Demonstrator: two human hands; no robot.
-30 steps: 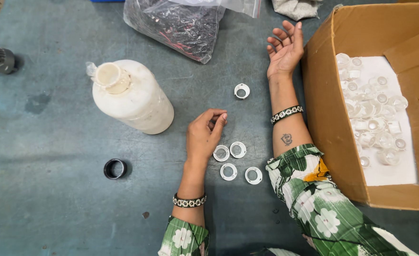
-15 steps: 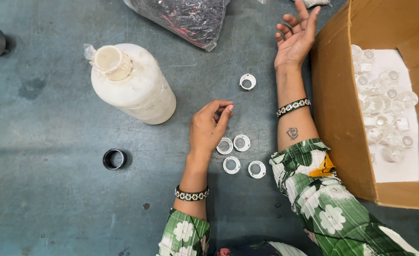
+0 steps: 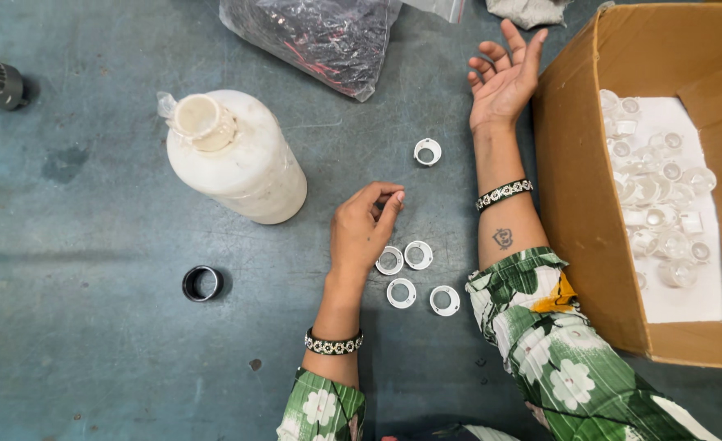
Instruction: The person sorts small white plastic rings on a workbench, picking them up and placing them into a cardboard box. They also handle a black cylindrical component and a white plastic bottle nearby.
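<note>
On the blue-grey table (image 3: 91,351), we rest both hands.
Left hand (image 3: 365,229) curls loosely beside four white rings (image 3: 414,278), gripping nothing; right hand (image 3: 504,77) lies palm-up, fingers apart.

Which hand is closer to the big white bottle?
Left. The left hand rests just right of the white bottle; the right hand lies palm-up farther away, beside the cardboard box.

Rings (image 3: 410,273) right of bottle (image 3: 238,159) (box (image 3: 581,204) rightmost)
</note>
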